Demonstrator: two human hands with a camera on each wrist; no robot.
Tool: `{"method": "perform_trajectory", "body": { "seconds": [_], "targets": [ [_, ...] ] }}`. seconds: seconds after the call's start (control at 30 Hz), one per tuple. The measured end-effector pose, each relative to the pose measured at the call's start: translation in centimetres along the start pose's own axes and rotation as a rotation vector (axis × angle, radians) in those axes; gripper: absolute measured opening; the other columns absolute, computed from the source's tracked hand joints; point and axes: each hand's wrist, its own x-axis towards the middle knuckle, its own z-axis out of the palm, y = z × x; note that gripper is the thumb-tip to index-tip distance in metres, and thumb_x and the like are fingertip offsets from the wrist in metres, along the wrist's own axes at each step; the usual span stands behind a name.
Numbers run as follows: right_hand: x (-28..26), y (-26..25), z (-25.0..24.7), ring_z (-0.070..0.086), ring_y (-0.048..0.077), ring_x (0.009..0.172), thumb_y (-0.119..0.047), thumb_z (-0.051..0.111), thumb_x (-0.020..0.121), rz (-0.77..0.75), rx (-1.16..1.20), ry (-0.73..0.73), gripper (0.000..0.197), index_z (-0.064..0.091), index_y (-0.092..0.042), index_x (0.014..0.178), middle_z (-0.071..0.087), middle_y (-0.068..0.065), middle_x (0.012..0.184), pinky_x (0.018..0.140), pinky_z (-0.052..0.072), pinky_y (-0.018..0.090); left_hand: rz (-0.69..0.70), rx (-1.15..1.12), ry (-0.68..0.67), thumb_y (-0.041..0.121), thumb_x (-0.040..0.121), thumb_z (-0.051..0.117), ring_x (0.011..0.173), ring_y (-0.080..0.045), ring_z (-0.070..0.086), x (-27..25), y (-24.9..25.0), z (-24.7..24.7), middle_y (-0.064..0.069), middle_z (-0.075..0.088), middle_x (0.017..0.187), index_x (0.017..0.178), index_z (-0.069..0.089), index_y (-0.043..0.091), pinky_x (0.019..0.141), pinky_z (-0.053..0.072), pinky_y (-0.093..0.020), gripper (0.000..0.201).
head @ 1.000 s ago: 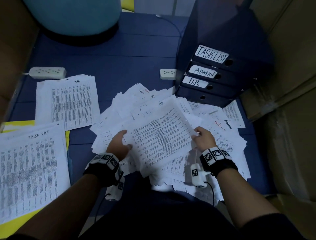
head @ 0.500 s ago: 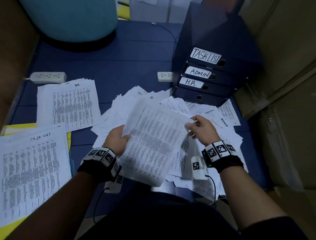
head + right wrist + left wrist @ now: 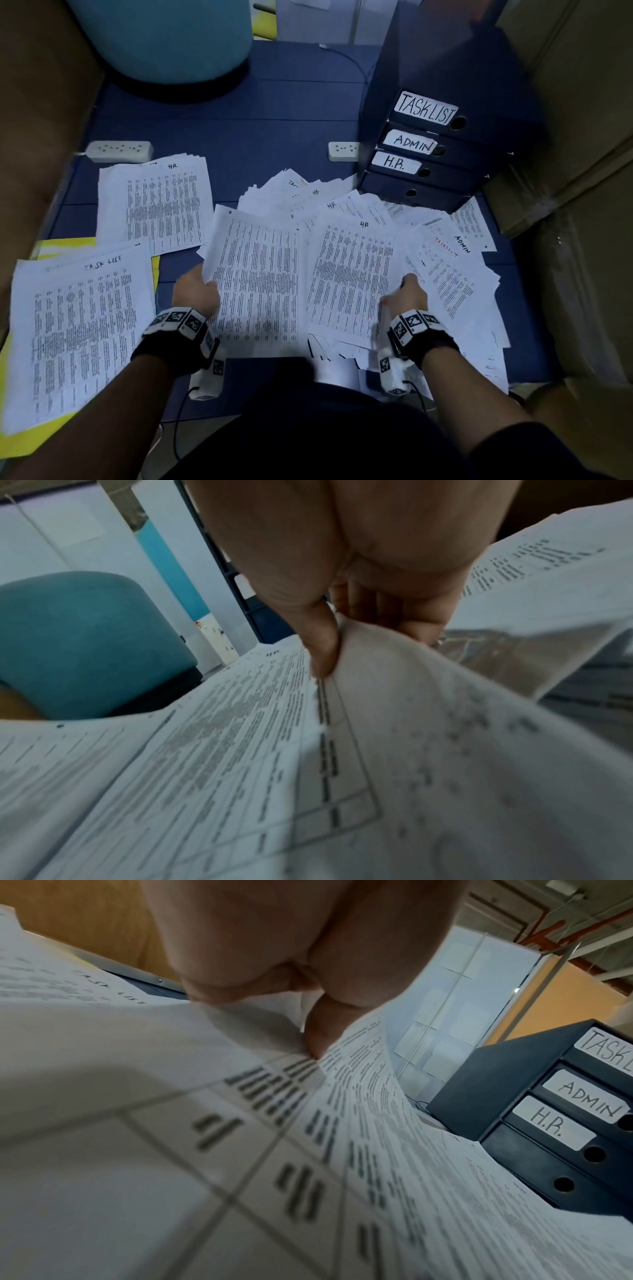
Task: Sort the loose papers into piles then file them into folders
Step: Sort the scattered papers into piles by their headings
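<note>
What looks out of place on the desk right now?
The unsorted heap in front of the binders is fanned out askew, some sheets turned upside down, such as the ADMIN sheet. The HR pile and TASK LIST pile lie fairly square.

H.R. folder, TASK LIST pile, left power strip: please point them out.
H.R. folder (image 3: 397,162), head view, its white label.
TASK LIST pile (image 3: 78,329), head view, top sheet's middle.
Left power strip (image 3: 118,150), head view, its top face.

The head camera is looking steeply down over the dark blue worktop (image 3: 274,144). Both wrist cameras are skimming close above white printed sheets (image 3: 377,1150), the left one sharing the stacked dark labelled binders (image 3: 442,161) with it.
</note>
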Motion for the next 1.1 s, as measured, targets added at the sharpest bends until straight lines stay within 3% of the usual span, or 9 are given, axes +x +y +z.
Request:
{"method": "perform_trajectory", "body": {
  "seconds": [0.13,0.27,0.33,0.43,0.6,0.73,0.87,1.0,1.1],
  "targets": [
    [0.3,0.5,-1.5,0.036,0.014,0.054,-0.007,0.062,0.090,-0.067,-0.034,0.039,0.019,0.046,-0.006,0.080,0.051,0.010,0.077,0.044,0.024,0.023,-0.008,-0.027,0.011,0.004,0.092,0.050,0.077,-0.034,0.052,-0.5,-0.2,-0.1,-0.016,0.051,0.085,0.104,0.056,-0.003,0.066,0.039,-0.037,0.015],
    [-0.1,0.2,-4.1,0.061,0.028,0.088,-0.015,0.060,0.094,-0.111,0.085,0.046,0.018,0.064,-0.002,0.107,0.065,0.014,0.099,0.064,0.044,0.026,-0.030,-0.065,0.009,0.003,0.092,0.050,0.083,-0.039,0.056,-0.8,0.0,-0.1,-0.019,0.053,0.086,0.105,0.056,-0.005,0.067,0.039,-0.036,0.016],
    [-0.5,0.1,-6.0,0.060,0.025,0.091,-0.017,0.058,0.096,-0.201,0.212,0.049,0.017,0.064,-0.004,0.105,0.064,0.010,0.099,0.071,0.040,0.024,-0.024,-0.096,0.006,0.002,0.092,0.051,0.097,-0.041,0.058,-1.0,0.4,-0.2,-0.024,0.059,0.104,0.120,0.054,-0.001,0.072,0.040,-0.036,0.028],
    [-1.0,-0.3,-8.6,0.060,0.019,0.086,-0.015,0.059,0.096,-0.318,0.425,0.043,0.013,0.067,-0.012,0.105,0.068,0.004,0.097,0.077,0.042,0.027,0.005,-0.209,0.021,0.000,0.092,0.051,0.097,-0.035,0.058,-1.7,1.4,-0.2,-0.017,0.055,0.131,0.142,0.037,0.016,0.078,0.041,-0.034,0.055],
    [-0.8,-1.3,-8.5,0.069,0.023,0.093,-0.012,0.062,0.093,-0.332,0.626,-0.097,0.012,0.073,-0.017,0.096,0.075,0.003,0.096,0.089,0.051,0.038,0.107,-0.283,0.009,-0.005,0.090,0.046,0.076,-0.027,0.060,-2.6,3.2,0.1,-0.006,0.055,0.124,0.149,0.003,0.047,0.060,0.047,-0.029,0.089],
    [-1.8,-2.5,-5.5,0.069,0.016,0.078,-0.006,0.060,0.094,-0.254,0.689,-0.243,0.014,0.071,-0.002,0.100,0.074,0.008,0.090,0.080,0.056,0.031,0.178,-0.405,-0.094,0.000,0.093,0.044,0.125,-0.025,0.050,-3.0,4.6,0.6,-0.001,0.047,0.143,0.148,0.017,0.044,0.097,0.048,-0.041,0.076],
    [-2.0,-2.6,-2.7,0.055,-0.004,0.044,-0.013,0.061,0.095,-0.242,0.617,-0.243,0.009,0.070,-0.012,0.098,0.060,-0.018,0.051,0.043,0.042,0.010,0.154,-0.551,-0.076,0.023,0.100,0.043,0.118,-0.017,0.054,-3.6,6.1,1.0,0.006,0.057,0.128,0.137,0.044,0.029,0.101,0.042,-0.033,0.037],
    [-1.3,-2.8,-1.7,0.049,0.013,0.059,-0.022,0.072,0.079,-0.220,0.626,-0.111,0.022,0.051,-0.026,0.074,0.054,-0.001,0.070,0.060,0.043,0.026,0.129,-0.602,-0.057,0.038,0.103,0.034,0.092,0.000,0.050,-4.3,7.1,1.1,0.018,0.052,0.102,0.104,0.054,0.033,0.091,0.030,-0.022,0.021],
    [-1.2,-2.7,-1.6,0.044,0.016,0.063,-0.033,0.069,0.072,-0.236,0.613,-0.151,0.021,0.048,-0.029,0.070,0.053,0.008,0.077,0.061,0.041,0.028,0.105,-0.574,-0.083,0.037,0.100,0.043,0.121,-0.014,0.051,-3.9,6.8,1.4,0.005,0.055,0.131,0.133,0.050,0.021,0.107,0.035,-0.034,0.037]
  ]
}}
